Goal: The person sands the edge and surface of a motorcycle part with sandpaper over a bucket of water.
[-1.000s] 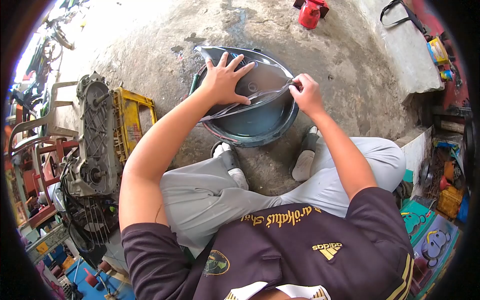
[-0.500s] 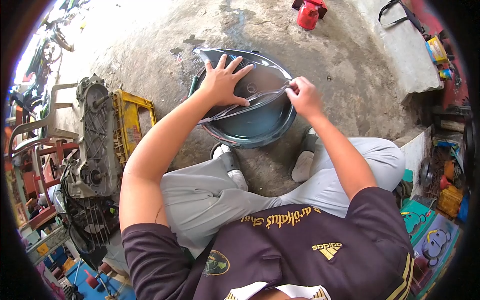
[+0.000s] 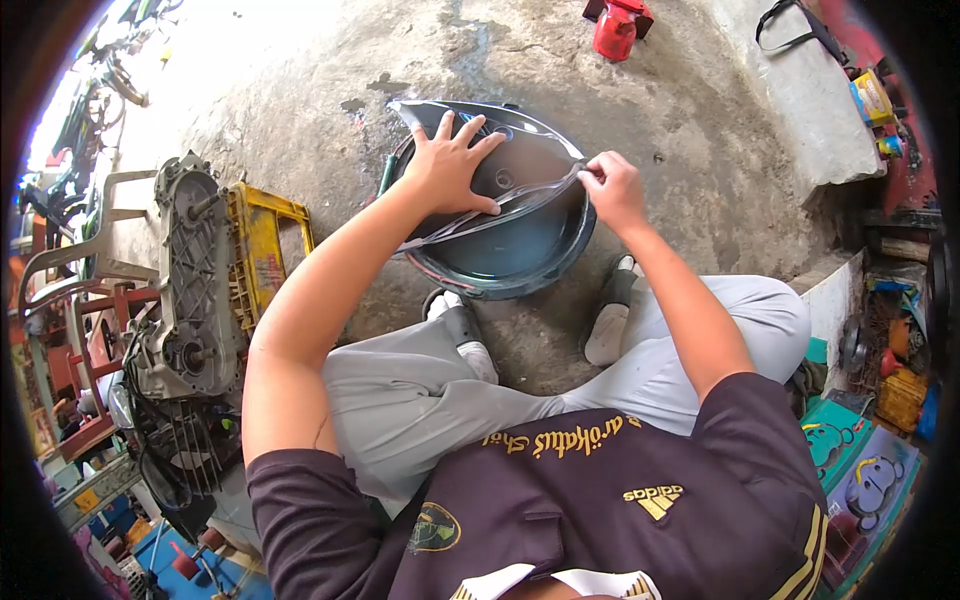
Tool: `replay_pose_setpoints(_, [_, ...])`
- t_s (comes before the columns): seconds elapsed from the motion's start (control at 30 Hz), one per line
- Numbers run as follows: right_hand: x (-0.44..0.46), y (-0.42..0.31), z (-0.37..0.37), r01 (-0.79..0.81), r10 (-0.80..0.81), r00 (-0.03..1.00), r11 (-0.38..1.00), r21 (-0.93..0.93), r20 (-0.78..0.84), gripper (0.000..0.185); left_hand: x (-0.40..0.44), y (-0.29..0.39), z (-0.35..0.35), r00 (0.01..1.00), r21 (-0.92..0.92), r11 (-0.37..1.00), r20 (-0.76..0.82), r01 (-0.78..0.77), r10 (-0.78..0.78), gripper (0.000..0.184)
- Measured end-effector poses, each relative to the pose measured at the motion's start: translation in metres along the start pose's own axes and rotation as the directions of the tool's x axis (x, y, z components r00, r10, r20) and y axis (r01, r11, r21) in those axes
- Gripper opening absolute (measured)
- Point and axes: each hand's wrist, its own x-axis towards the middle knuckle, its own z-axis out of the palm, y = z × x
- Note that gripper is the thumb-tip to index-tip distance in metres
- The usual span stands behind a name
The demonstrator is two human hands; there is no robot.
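A dark, leaf-shaped panel (image 3: 530, 158) with a clear, glossy rim lies across a round dark basin (image 3: 500, 290) between my feet. The basin appears to hold water with a bluish sheen. My left hand (image 3: 450, 168) is spread flat on the panel, fingers apart, pressing on its left half. At the panel's pointed right end, my right hand (image 3: 612, 188) is closed, with thumb and fingertips pinching the rim. Anything small between those fingertips is hidden. Something blue (image 3: 468, 128) shows near my left fingertips.
A grey metal engine casing (image 3: 190, 270) and a yellow crate (image 3: 265, 250) stand at my left. A red metal object (image 3: 620, 28) sits on the concrete floor ahead. A pale slab (image 3: 810, 110) lies at far right, with cluttered parts and boxes (image 3: 870, 480) along that side.
My right hand, blurred before, now appears sharp and has shifted very slightly at the panel's right tip. My left hand stays in place on the panel.
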Motion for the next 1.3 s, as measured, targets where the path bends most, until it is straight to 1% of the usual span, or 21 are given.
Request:
replay_pose_setpoints(0.03, [-0.001,-0.001,0.0,-0.001,0.001,1.0,1.0,0.0,0.001,0.014,0.0,0.001,0.0,1.0,-0.001,1.0,0.001,0.006,-0.006,0.12])
replay_pose_setpoints(0.1, [-0.002,-0.008,-0.004,-0.115,0.116,0.992,0.993,-0.033,0.039,0.015,0.003,0.003,-0.001,1.0,-0.003,1.0,-0.003,0.01,-0.01,0.12])
replay_pose_setpoints(0.17, [-0.009,-0.025,-0.001,-0.133,0.133,0.99,0.991,-0.008,0.056,0.015,0.005,0.005,-0.004,0.999,0.029,0.999,0.043,0.017,-0.018,0.12])
replay_pose_setpoints(0.23, [-0.013,-0.03,0.004,0.031,-0.034,0.994,0.999,0.03,0.099,0.015,0.007,0.006,-0.008,0.999,0.03,0.999,0.045,0.014,-0.016,0.119])
replay_pose_setpoints(0.27, [-0.011,-0.027,0.004,0.086,-0.089,0.992,0.996,0.032,0.093,0.015,0.007,0.006,-0.009,0.999,0.03,0.999,0.05,0.011,-0.013,0.118])
replay_pose_setpoints(0.3, [-0.009,-0.022,0.003,0.087,-0.09,0.992,0.996,0.033,0.092,0.015,0.007,0.006,-0.008,0.999,0.031,0.999,0.051,0.012,-0.014,0.118])
replay_pose_setpoints(0.4, [0.004,-0.005,-0.005,-0.043,0.043,0.999,0.999,0.033,-0.002,0.015,0.005,0.003,-0.006,1.0,0.021,1.0,-0.001,-0.008,0.008,0.114])
replay_pose_setpoints(0.5, [0.005,-0.019,-0.009,-0.088,0.088,0.996,0.995,0.046,-0.001,0.015,0.005,-0.005,-0.008,1.0,-0.046,0.999,-0.01,-0.017,0.016,0.11])
replay_pose_setpoints(0.57, [0.005,-0.03,-0.011,-0.06,0.06,0.998,0.998,0.003,0.009,0.016,0.007,-0.013,-0.011,0.999,-0.121,0.992,-0.011,-0.045,0.044,0.108])
replay_pose_setpoints(0.6, [0.006,-0.031,-0.011,-0.009,0.009,1.0,0.999,0.038,-0.006,0.016,0.007,-0.015,-0.011,0.997,-0.168,0.984,-0.055,-0.054,0.045,0.104])
replay_pose_setpoints(0.63, [0.008,-0.031,-0.012,0.043,-0.041,0.999,0.996,0.073,-0.023,0.016,0.007,-0.015,-0.012,0.998,-0.168,0.984,-0.054,-0.054,0.046,0.104])
replay_pose_setpoints(0.67, [0.012,-0.028,-0.012,0.045,-0.038,0.998,0.991,0.127,-0.059,0.017,0.008,-0.016,-0.012,0.997,-0.203,0.978,-0.064,-0.044,0.032,0.104])
replay_pose_setpoints(0.73, [0.016,-0.025,-0.014,0.019,-0.007,0.997,0.989,0.144,-0.083,0.017,0.007,-0.016,-0.012,0.995,-0.258,0.965,-0.095,-0.035,0.011,0.102])
replay_pose_setpoints(0.83, [0.016,-0.034,-0.016,-0.007,0.024,0.994,0.988,0.154,-0.109,0.016,0.008,-0.022,-0.011,0.996,-0.316,0.948,-0.086,-0.047,0.02,0.1])
replay_pose_setpoints(0.9, [0.015,-0.036,-0.014,0.168,-0.156,0.981,0.98,0.102,-0.119,0.015,0.008,-0.022,-0.011,0.995,-0.311,0.949,-0.099,-0.047,0.017,0.1])
replay_pose_setpoints(0.97, [0.018,-0.035,-0.017,0.157,-0.139,0.982,0.978,0.14,-0.129,0.014,0.006,-0.023,-0.011,0.995,-0.308,0.95,-0.102,-0.046,0.015,0.099])
replay_pose_setpoints(1.03, [0.023,-0.026,-0.023,0.036,-0.015,0.987,0.991,0.129,-0.161,0.013,0.005,-0.021,-0.013,0.994,-0.363,0.931,-0.113,-0.028,-0.014,0.096])
replay_pose_setpoints(1.07, [0.024,-0.024,-0.024,0.006,0.012,0.988,0.993,0.119,-0.151,0.013,0.006,-0.024,-0.011,0.99,-0.378,0.924,-0.144,-0.051,-0.004,0.095])
replay_pose_setpoints(1.17, [0.018,-0.05,-0.025,0.054,-0.035,0.993,0.984,0.173,-0.109,0.015,0.006,-0.029,-0.017,0.994,-0.44,0.897,-0.111,-0.044,-0.006,0.095])
replay_pose_setpoints(1.2, [0.016,-0.05,-0.025,0.077,-0.066,0.995,0.987,0.143,-0.081,0.019,0.007,-0.03,-0.016,0.994,-0.439,0.897,-0.112,-0.042,-0.008,0.095])
replay_pose_setpoints(1.3, [0.024,-0.039,-0.027,0.024,-0.006,0.992,0.99,0.14,-0.124,0.019,0.006,-0.03,-0.01,0.989,-0.439,0.897,-0.145,-0.061,-0.004,0.094])
